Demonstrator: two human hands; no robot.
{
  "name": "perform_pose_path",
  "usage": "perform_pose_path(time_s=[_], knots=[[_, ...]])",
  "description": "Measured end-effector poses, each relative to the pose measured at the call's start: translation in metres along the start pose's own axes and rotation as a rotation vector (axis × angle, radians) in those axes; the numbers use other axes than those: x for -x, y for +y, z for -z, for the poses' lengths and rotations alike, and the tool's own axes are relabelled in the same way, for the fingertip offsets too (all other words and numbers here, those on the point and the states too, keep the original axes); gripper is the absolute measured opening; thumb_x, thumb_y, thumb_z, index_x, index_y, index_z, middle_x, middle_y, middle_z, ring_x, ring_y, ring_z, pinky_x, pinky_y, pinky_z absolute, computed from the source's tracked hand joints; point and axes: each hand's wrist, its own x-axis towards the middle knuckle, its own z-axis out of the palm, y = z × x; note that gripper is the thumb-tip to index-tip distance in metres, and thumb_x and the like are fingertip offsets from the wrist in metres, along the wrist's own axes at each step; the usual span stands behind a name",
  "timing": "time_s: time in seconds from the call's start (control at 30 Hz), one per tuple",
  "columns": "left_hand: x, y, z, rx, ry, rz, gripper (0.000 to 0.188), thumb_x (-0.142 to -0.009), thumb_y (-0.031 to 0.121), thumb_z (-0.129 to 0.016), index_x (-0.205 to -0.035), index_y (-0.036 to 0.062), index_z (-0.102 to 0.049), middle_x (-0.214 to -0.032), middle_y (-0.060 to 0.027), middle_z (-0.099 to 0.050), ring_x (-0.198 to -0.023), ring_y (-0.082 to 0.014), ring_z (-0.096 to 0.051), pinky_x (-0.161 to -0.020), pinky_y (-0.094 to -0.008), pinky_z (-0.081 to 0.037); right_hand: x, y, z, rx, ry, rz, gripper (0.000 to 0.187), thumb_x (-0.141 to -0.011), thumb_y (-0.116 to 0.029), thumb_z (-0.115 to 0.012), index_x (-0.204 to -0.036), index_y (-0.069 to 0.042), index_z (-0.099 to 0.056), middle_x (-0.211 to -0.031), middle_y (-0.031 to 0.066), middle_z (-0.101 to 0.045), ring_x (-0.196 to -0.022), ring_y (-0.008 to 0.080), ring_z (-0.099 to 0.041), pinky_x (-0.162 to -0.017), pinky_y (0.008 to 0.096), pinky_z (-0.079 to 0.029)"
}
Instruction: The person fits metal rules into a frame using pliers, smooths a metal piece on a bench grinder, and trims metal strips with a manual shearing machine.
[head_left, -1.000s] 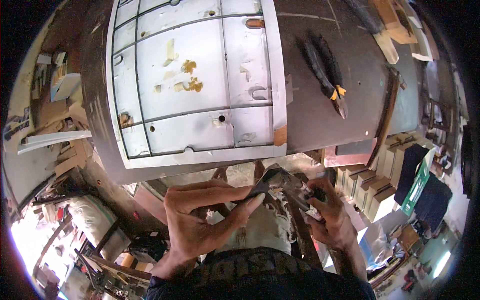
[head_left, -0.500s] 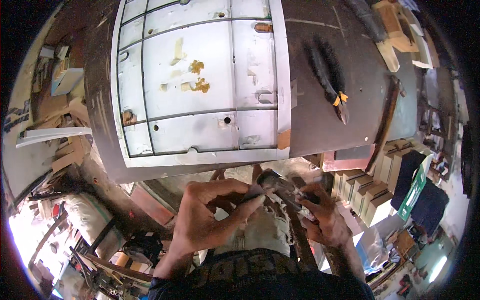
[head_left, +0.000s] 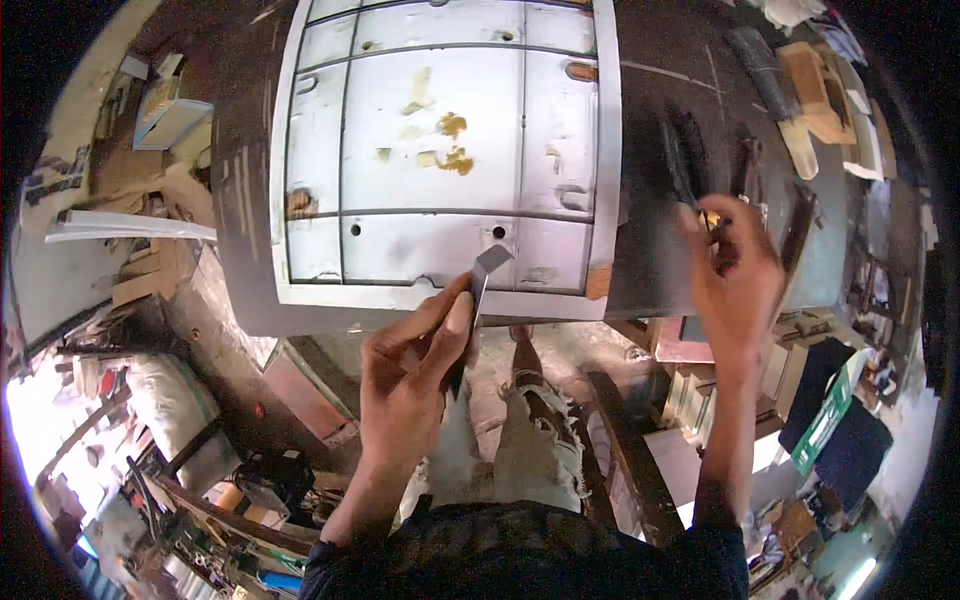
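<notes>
My left hand (head_left: 425, 355) pinches a flat, grey bent metal strip (head_left: 493, 262) between thumb and fingers. Its squared end reaches over the near edge of a white framed panel (head_left: 420, 235), which has dark grooves, holes and brown glue-like stains. To the panel's right, my right hand (head_left: 738, 270) is blurred, with its fingers closed around the jaw end of black-handled pliers (head_left: 680, 165) with yellow parts. A dark reddish-brown tool (head_left: 748, 168) of unclear kind lies beside the pliers.
The panel rests on a dark worktable (head_left: 250, 250). A wooden block (head_left: 815, 85) lies at its far right. A white sack (head_left: 175, 410) stands on the floor at left. Stacked cream pieces (head_left: 790, 365) and a green-white box (head_left: 825, 410) are at right.
My hands have come apart. The left one has lifted the metal strip to the panel's near edge. My right hand has moved up and right to the pliers; the reddish-brown tool now lies beside them.
</notes>
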Motion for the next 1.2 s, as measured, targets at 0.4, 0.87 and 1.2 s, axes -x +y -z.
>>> perform_pose_path(time_s=[0.4,0.87,1.2], knots=[[0.025,0.003,0.007,0.053,0.065,-0.148,0.023,-0.094,0.009,-0.068,-0.112,-0.0050,-0.070,-0.091,-0.0042,-0.067,-0.085,-0.0085,-0.059,-0.078,-0.0215,-0.044,0.001,0.015,-0.025,-0.023,-0.183,-0.065,0.032,-0.074,-0.013,-0.082,-0.102,-0.006,-0.069,-0.094,0.0161,-0.071,-0.085,0.0318,-0.070,-0.077,0.0374,-0.054],[0.094,0.062,-0.011,0.150,0.220,-0.361,0.018,-0.099,0.016,-0.060,-0.089,0.0017,-0.066,-0.075,0.0015,-0.060,-0.069,-0.0060,-0.052,-0.064,-0.0218,-0.040,0.010,0.019,-0.054,-0.290,-0.037,-0.190,0.025,-0.082,-0.019,-0.075,-0.099,-0.002,-0.068,-0.089,0.0196,-0.072,-0.085,0.0321,-0.071,-0.080,0.0424,-0.053],[0.137,0.061,-0.003,0.140,0.220,-0.297,0.013,-0.096,0.012,-0.062,-0.091,0.0014,-0.067,-0.081,0.0009,-0.062,-0.076,-0.0070,-0.053,-0.073,-0.0220,-0.040,0.017,0.023,-0.044,-0.433,0.033,-0.041,0.025,-0.077,-0.012,-0.081,-0.099,-0.004,-0.072,-0.091,0.0139,-0.072,-0.083,0.0274,-0.070,-0.079,0.0398,-0.052]])
